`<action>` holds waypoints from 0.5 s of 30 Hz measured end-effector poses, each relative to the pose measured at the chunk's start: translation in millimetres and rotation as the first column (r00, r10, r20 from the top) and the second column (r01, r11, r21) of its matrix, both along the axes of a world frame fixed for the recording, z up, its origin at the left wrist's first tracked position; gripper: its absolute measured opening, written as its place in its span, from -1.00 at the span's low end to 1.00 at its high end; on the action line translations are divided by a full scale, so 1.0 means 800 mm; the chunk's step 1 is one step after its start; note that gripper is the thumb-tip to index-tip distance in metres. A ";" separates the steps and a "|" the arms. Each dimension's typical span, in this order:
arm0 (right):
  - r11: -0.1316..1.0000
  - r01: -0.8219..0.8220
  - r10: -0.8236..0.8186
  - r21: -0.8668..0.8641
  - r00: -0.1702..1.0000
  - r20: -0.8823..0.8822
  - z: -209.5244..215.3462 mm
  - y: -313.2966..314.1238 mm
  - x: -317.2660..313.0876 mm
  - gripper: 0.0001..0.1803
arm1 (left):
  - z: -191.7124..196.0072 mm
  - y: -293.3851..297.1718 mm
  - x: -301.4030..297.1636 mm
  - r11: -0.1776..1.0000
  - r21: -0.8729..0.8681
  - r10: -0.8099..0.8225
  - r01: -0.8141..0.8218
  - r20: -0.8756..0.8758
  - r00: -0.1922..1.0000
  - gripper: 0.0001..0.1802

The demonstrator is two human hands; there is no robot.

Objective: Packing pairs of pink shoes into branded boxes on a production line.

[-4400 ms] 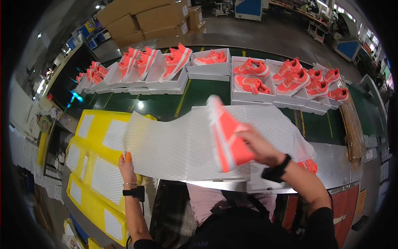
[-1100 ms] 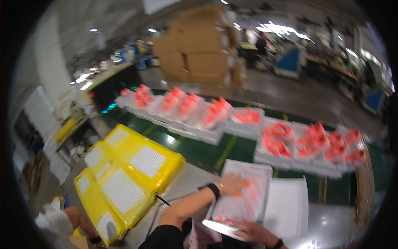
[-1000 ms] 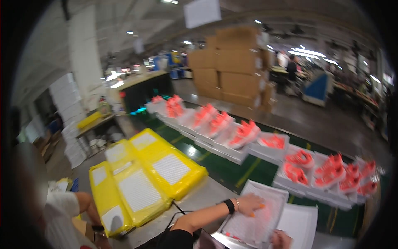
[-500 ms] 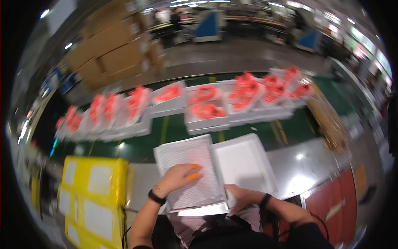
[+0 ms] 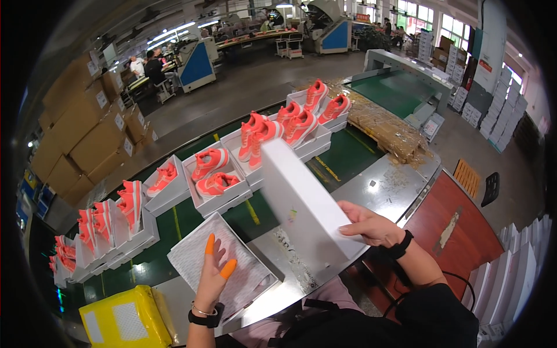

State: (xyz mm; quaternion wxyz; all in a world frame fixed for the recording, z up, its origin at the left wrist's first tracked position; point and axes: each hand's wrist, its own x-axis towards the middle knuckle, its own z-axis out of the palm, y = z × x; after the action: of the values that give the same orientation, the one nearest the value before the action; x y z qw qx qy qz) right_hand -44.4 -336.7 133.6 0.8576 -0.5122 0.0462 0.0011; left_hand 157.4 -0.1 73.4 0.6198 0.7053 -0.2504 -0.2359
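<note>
The right hand (image 5: 371, 223) grips a white box lid (image 5: 304, 206), tilted above the table (image 5: 389, 182). The left hand (image 5: 214, 272), fingers spread and holding nothing, rests on the paper-lined open box (image 5: 223, 269), just left of the lid.

White tissue paper (image 5: 232, 272) hides whatever lies inside the open box (image 5: 200, 232).

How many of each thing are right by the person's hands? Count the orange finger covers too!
white lid: 1, held in the right hand
open box lined with paper: 1, under the left hand
orange finger covers: 2, on the left hand
black wristbands: 2, one on each wrist
yellow package: 1
Total: 7
</note>
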 end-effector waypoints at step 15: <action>0.891 -0.344 0.371 0.295 0.928 -0.040 -0.175 0.138 0.106 -0.11 | -0.022 0.063 0.002 0.913 0.069 0.392 -0.403 0.133 0.910 -0.02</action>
State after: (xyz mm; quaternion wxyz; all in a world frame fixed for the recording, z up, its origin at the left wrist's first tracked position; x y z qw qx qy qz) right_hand 40.7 -226.2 -6.3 0.9039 -0.3833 -0.0089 0.1899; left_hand 159.1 50.6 55.4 0.6052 0.7826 -0.1256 -0.0749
